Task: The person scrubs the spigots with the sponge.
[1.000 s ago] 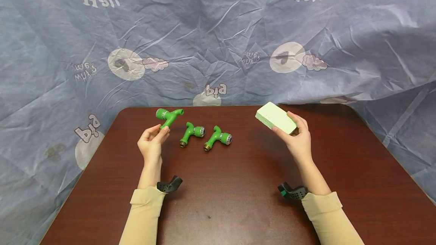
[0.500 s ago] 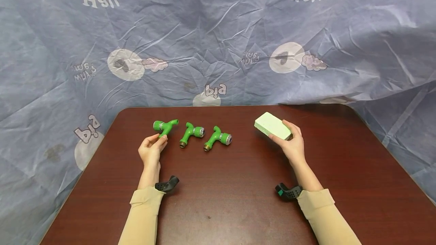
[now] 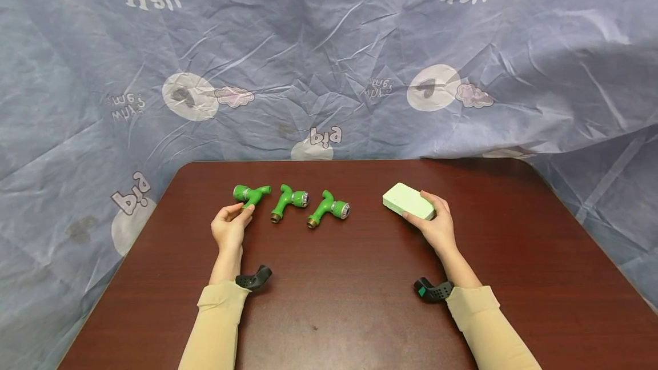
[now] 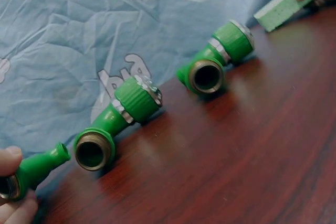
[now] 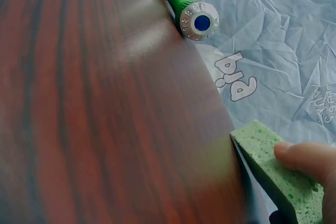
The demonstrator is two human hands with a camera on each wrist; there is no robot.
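Observation:
My left hand pinches a green plastic tap by its lower end, with finger and thumb on either side. Its ribbed knob points left and its spout right. Two similar green taps lie just to the right, a middle tap and a right-hand tap; the left wrist view shows their brass threaded ends. On the other side, my right hand grips a pale green sponge block, thumb on the near side. Whether the held tap and the sponge touch the table I cannot tell.
A dark red-brown wooden table spans the lower view, its back edge close behind the taps. A wrinkled grey-blue printed cloth hangs behind it. Black wrist mounts sit on both forearms.
Both hands have come down toward the table, the left with the tap and the right with the sponge. The sponge has also shifted slightly left. The two other taps have stayed in place.

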